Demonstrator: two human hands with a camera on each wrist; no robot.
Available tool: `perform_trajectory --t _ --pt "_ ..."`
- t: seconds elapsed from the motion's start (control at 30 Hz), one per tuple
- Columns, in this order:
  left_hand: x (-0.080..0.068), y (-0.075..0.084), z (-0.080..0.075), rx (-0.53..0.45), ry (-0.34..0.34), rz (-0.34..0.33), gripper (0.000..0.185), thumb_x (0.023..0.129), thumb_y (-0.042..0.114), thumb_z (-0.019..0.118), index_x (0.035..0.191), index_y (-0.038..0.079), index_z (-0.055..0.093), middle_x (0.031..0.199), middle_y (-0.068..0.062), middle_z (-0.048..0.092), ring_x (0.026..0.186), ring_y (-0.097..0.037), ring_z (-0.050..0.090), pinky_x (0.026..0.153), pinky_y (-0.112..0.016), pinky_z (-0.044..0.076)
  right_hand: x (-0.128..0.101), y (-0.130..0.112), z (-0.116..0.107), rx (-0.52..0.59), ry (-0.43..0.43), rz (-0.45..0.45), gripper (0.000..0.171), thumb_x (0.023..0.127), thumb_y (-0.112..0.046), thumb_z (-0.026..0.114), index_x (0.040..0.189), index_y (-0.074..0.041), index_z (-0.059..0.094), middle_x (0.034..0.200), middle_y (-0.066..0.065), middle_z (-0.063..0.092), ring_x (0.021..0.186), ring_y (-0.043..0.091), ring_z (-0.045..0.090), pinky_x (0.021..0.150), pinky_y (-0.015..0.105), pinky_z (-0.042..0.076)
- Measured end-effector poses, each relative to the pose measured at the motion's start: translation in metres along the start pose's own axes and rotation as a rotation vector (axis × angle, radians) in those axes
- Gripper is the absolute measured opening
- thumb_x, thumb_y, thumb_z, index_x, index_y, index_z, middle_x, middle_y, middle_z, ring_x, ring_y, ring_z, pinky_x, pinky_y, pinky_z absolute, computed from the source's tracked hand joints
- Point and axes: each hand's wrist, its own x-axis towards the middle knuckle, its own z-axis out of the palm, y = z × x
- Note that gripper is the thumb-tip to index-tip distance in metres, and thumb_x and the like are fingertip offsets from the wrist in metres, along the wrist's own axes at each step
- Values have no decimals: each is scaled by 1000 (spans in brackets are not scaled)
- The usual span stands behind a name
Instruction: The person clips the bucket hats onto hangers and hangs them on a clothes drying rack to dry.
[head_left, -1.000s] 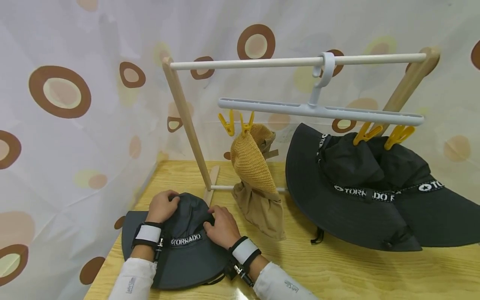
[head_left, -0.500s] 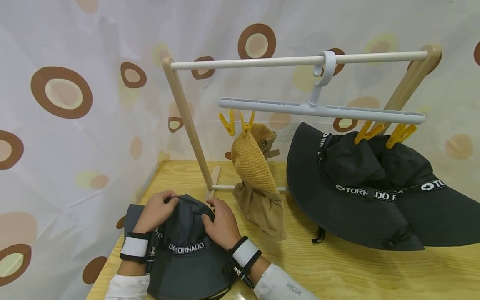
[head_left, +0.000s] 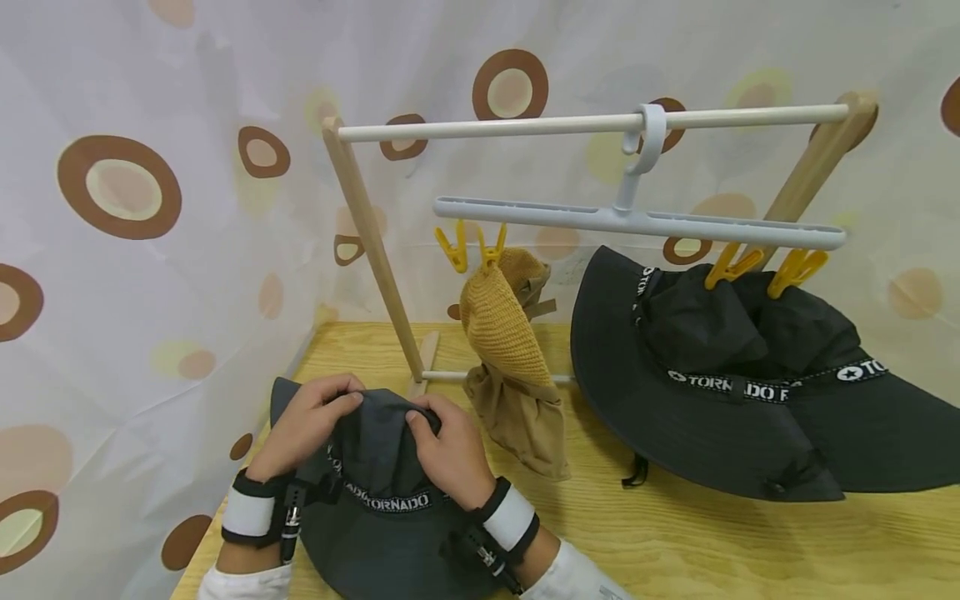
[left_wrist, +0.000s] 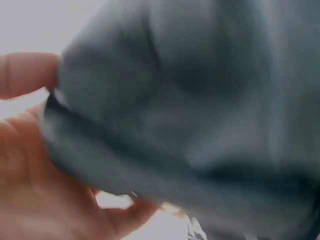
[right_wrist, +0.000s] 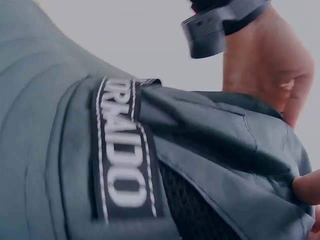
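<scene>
A dark grey wide-brimmed hat [head_left: 397,542] with a TORNADO lettered band [head_left: 397,503] is between my hands at the front left. My left hand [head_left: 306,423] pinches the left side of its crown between thumb and fingers. On the crown's right side my right hand [head_left: 452,450] pinches the cloth the same way. The crown sags in folds between the two grips. In the right wrist view the folded crown [right_wrist: 215,130] stretches toward a thumb [right_wrist: 307,187] at the right edge. Blurred grey cloth [left_wrist: 175,100] covers most of the left wrist view.
A wooden rack [head_left: 375,250] with a white rod [head_left: 480,128] stands behind. From it hangs a white hanger [head_left: 540,214] with yellow clips [head_left: 491,246]. The clips carry a tan hat [head_left: 510,333] and a large black hat [head_left: 675,425] at right. Wooden tabletop [head_left: 675,550] lies below.
The hat's crown is drawn up and turned a little, and its brim has shifted right. The left hand has swung slightly right; both hands now pinch the crown's top. The hanging hats stay put.
</scene>
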Motion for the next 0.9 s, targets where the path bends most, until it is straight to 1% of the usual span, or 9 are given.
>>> perform_trajectory --t 0.1,0.17,0.27,0.33,0.53,0.6,0.7,0.8,0.9 --pt "2 -4 -2 -125 -67 183 19 103 0 44 94 0 61 86 -3 56 76 -17 53 71 -31 43 -3 -11 -8 51 39 1 15 99 -15 59 104 -6 71 103 16 73 93 32 71 79 33 56" --pt "4 -8 -3 -211 -122 274 22 103 -3 40 100 2 61 94 1 59 82 -15 56 76 -31 45 -5 -19 -13 82 67 -18 13 98 -14 61 99 -6 72 98 15 73 89 29 71 77 31 56" --pt "8 -11 -2 -296 -165 315 31 104 -2 37 108 12 64 108 6 63 98 -11 60 88 -28 48 -8 -29 -19 118 74 -59 11 97 -14 63 94 -8 72 92 12 73 82 25 70 72 26 55" --pt "9 -11 -1 -340 -181 313 35 105 -2 37 111 18 65 113 7 63 105 -9 61 93 -28 49 -10 -34 -22 131 71 -93 11 97 -13 63 93 -8 72 90 12 73 79 23 69 70 25 55" --pt "13 -5 -2 -432 -233 373 29 104 -2 38 109 11 64 104 5 63 90 -15 59 82 -31 51 -13 -37 -30 25 158 -162 11 97 -14 63 96 -8 72 91 10 73 82 22 69 73 30 56" --pt "12 -4 -4 -422 -239 387 28 103 -3 39 108 9 64 100 5 63 86 -15 58 79 -30 50 -13 -36 -33 26 152 -152 11 97 -15 63 97 -9 72 92 10 72 84 23 69 76 31 56" --pt "9 -3 -5 -351 -201 359 27 101 -6 43 107 7 66 100 10 65 85 -12 60 78 -27 51 -14 -34 -36 100 98 -127 13 99 -15 61 100 -8 72 96 12 72 86 25 70 77 32 57" --pt "6 0 -4 -225 -134 297 24 100 -6 48 109 4 67 104 14 66 87 -7 63 79 -26 52 -15 -33 -37 160 47 -101 15 100 -17 60 102 -7 71 98 13 72 88 26 70 79 31 57" --pt "3 8 0 -77 -97 235 20 100 1 53 114 5 67 109 9 68 94 -4 64 83 -28 53 -15 -33 -37 168 30 -99 17 101 -18 58 103 -7 71 99 14 72 90 27 70 80 31 57"
